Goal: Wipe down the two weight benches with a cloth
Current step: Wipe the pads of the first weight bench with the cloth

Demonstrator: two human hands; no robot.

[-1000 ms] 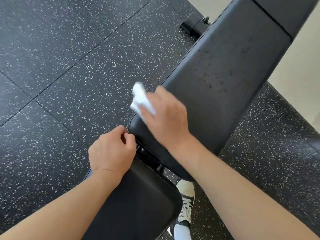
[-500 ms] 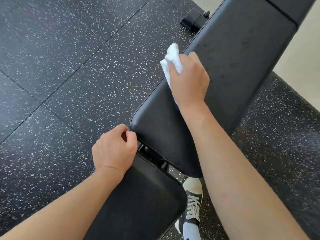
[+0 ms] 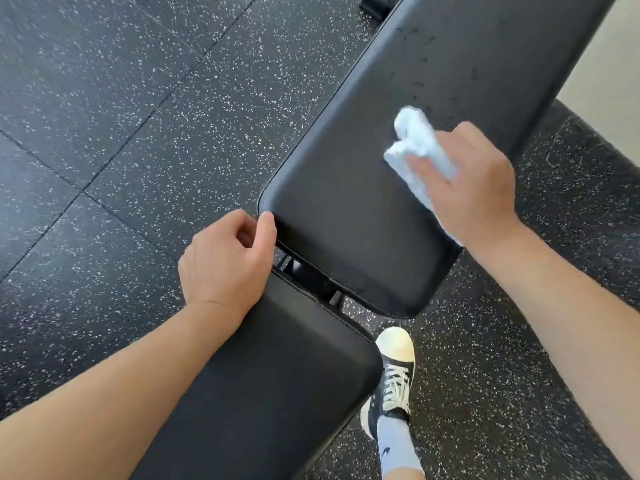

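A black padded weight bench runs from the lower left to the upper right, with a long back pad [image 3: 349,216] and a seat pad [image 3: 277,379] split by a narrow gap. My right hand [image 3: 474,181] presses a crumpled white cloth [image 3: 415,143] flat on the right side of the back pad. Small dark droplets speckle the pad just beyond the cloth. My left hand [image 3: 225,261] rests curled on the far corner of the seat pad, thumb touching the back pad's near corner. Only one bench is in view.
Black rubber floor tiles [image 3: 121,133] with white flecks surround the bench. My foot in a black and white sneaker [image 3: 393,379] stands beside the seat pad's right side. A pale floor strip [image 3: 609,81] lies at the upper right. A bench foot [image 3: 375,3] shows at the top.
My right hand has carried the cloth from the back pad's left edge, up along it, then across to the pad's right side. The left hand has stayed on the seat corner.
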